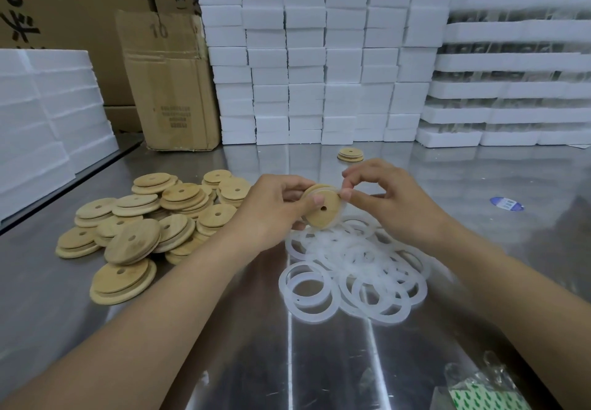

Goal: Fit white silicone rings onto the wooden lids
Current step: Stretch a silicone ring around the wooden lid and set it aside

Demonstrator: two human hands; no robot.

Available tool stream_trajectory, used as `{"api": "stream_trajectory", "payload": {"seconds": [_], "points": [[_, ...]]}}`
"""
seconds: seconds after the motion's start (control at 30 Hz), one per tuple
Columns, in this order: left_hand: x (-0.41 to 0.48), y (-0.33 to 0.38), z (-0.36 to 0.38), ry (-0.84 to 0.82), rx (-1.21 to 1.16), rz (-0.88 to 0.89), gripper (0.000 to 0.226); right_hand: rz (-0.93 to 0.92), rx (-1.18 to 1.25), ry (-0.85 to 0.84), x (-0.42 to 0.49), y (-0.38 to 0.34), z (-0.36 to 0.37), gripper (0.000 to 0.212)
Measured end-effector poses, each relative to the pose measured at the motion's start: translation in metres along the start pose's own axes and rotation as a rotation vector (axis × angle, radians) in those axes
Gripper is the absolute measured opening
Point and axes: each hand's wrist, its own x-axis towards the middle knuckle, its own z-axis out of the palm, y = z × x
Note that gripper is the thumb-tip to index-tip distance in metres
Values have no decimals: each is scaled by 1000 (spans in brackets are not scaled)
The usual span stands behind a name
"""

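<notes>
Wooden lid [323, 209] gripped in left hand [271, 214] fingers; right hand [395, 200] fingers pinch its white ring [343, 208].

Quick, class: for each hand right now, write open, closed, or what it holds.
Left hand: closed, holding the wooden lid.
Right hand: closed, pinching the white silicone ring at the lid's edge.

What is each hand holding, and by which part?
The left hand grips a wooden lid by its left edge; the right hand pinches the white silicone ring at the lid's upper right rim.
</notes>
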Motion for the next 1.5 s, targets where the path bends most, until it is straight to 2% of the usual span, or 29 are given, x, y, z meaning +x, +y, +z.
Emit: {"api": "stream_trajectory", "payload": {"seconds": [0.27, 0.47, 0.57, 0.73, 0.93, 1.1, 1.17, 1.27, 1.33, 1.5], "points": [[1, 2, -2, -1, -38, 17, 17, -35, -59, -109, 4, -2, -13, 11], [-1, -6, 7, 11, -68, -26, 15, 20, -57, -114, -3, 1, -7, 14], [1, -4, 4, 35, -155, -33, 15, 57, -25, -121, -4, -1, -4, 16], [1, 0, -3, 29, -171, -46, 14, 43, -25, -158, -3, 0, -13, 14], [-1, 2, -2, -18, -275, -68, 19, 56, 37, -139, -3, 0, -16, 14], [-1, -1, 3, 4, -359, -69, 19, 65, 62, -133, -4, -2, -12, 17], [-1, -1, 5, 4, -334, -58, 22, 58, 64, -114, -4, -3, -14, 15], [-2, -5, 8, 8, -99, 27, 30, 47, 93, -105, -4, -4, -13, 14], [-3, -7, 11, -14, 4, 98, 26, 30, 106, -102, -5, -5, -11, 13], [-3, -8, 13, 21, 8, 153, 23, 38, 101, -106, -5, -8, -9, 16]]}}
